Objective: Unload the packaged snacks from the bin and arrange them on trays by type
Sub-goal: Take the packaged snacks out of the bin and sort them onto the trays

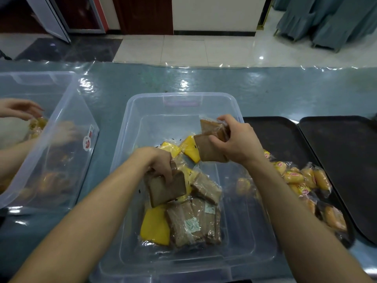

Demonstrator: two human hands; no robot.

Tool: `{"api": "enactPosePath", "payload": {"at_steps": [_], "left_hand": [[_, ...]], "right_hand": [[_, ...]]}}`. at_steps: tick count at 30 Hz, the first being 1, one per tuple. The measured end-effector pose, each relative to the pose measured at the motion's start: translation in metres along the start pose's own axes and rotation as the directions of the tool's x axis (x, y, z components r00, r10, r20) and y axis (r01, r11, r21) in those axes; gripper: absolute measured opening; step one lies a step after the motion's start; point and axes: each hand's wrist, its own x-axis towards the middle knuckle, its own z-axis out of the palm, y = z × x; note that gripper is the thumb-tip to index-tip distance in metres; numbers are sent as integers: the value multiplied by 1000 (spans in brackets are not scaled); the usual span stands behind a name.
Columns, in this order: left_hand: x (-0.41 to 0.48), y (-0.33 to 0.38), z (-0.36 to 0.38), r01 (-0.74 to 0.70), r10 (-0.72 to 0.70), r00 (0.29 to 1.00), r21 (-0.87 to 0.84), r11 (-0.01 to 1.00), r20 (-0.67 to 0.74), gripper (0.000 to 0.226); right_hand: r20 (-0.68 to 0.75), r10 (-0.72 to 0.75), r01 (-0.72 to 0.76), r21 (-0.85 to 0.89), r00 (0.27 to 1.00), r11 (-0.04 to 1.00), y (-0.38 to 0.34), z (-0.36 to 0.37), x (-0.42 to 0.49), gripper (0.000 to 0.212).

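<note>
L hand [161, 164] curls round a brown bread pack [165, 188] w/ fingers over its top edge, inside the clear bin [181, 103]. R hand [234, 139] grips two brown packs [210, 144] above bin, nr the tray [281, 135].

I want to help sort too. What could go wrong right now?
The right hand pinches two brown packs at once, and the left hand grips a third pack; slick wrappers might let one slip back into the bin. The near tray holds orange bun packs, so brown ones set there could mix types.
</note>
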Motion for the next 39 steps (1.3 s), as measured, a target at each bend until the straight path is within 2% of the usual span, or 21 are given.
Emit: {"api": "enactPosePath", "payload": {"at_steps": [2, 5, 7, 9, 11, 13, 15, 17, 20, 22, 24, 28, 31, 33, 35, 37, 39], "left_hand": [[-8, -1, -4, -18, 19, 1000, -84, 996, 6, 65], [-28, -9, -15, -82, 44, 985, -232, 969, -165, 61], [-46, -10, -26, -126, 19, 951, -331, 935, -310, 54], [-67, -1, -41, -189, -4, 892, -380, 906, -452, 45], [-87, 19, -59, -261, -19, 821, -405, 876, -570, 40], [-104, 50, -78, -343, -19, 744, -407, 847, -668, 46], [-112, 91, -96, -433, -3, 676, -402, 807, -737, 53], [-110, 140, -113, -513, 46, 624, -364, 778, -780, 45], [-90, 230, -129, -602, 127, 595, -335, 725, -794, 40], [-67, 296, -132, -614, 152, 606, -338, 713, -781, 39], [-40, 362, -127, -587, 151, 647, -362, 724, -747, 41], [26, 480, -89, -518, 176, 793, -493, 699, -584, 41], [73, 551, -38, -460, 172, 870, -637, 618, -461, 32], [101, 589, 2, -367, 132, 927, -774, 515, -352, 40], [130, 615, 41, -292, 100, 955, -841, 455, -278, 68], [158, 632, 78, -243, 66, 968, -833, 498, -243, 95], [164, 648, 100, -196, 28, 973, -757, 623, -229, 92]], "right_hand": [[-8, 12, -11, 5, 1000, 1000, -1, -1, 1, 50], [-40, 35, -31, 88, 999, 996, -3, -3, 1, 51], [-111, 95, -58, 300, 989, 952, -3, -10, -1, 51], [-200, 179, -40, 552, 963, 833, 0, -28, -6, 51], [-308, 296, 1, 693, 904, 721, 9, -54, -10, 50], [-360, 441, 11, 785, 822, 620, 30, -86, -16, 43], [-382, 551, -14, 813, 742, 583, 67, -115, -24, 38], [-392, 620, -71, 806, 680, 588, 116, -139, -40, 42], [-331, 734, -215, 813, 593, 541, 204, -160, -80, 56], [-220, 818, -312, 847, 531, 430, 268, -168, -118, 61], [-129, 876, -395, 855, 464, 335, 331, -173, -158, 64], [-81, 948, -514, 824, 308, 237, 431, -186, -236, 56], [-79, 972, -552, 811, 223, 193, 483, -202, -273, 75], [-99, 978, -511, 840, 185, 182, 506, -217, -282, 66], [-130, 978, -457, 869, 161, 191, 530, -229, -284, 48], [-114, 980, -412, 895, 164, 173, 545, -237, -282, 44], [-69, 979, -441, 885, 192, 149, 550, -238, -277, 45]]}}
